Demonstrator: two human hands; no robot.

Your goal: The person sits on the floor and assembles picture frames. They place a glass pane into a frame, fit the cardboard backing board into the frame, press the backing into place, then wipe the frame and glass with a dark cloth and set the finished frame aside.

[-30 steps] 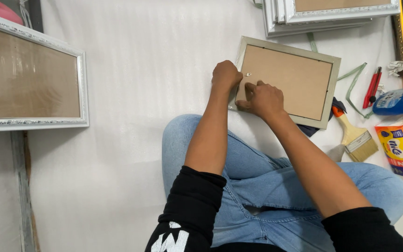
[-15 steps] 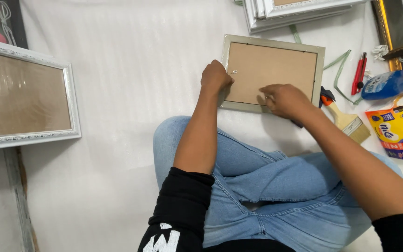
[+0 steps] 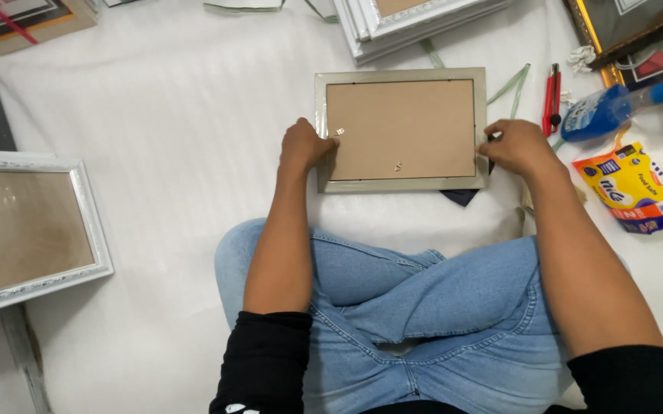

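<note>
Hands grip a face-down silver picture frame with brown backing board (image 3: pixel 400 129) lying on the white floor sheet (image 3: pixel 178 115) just ahead of the knees, long axis running left-right: left hand (image 3: pixel 304 146) clasps its left edge, right hand (image 3: pixel 517 146) its right edge, equally near; no containers hold anything

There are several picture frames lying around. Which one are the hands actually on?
The small grey frame lying back-up in front of the knees: the left hand and right hand grip its sides. The other frames lie untouched.
</note>
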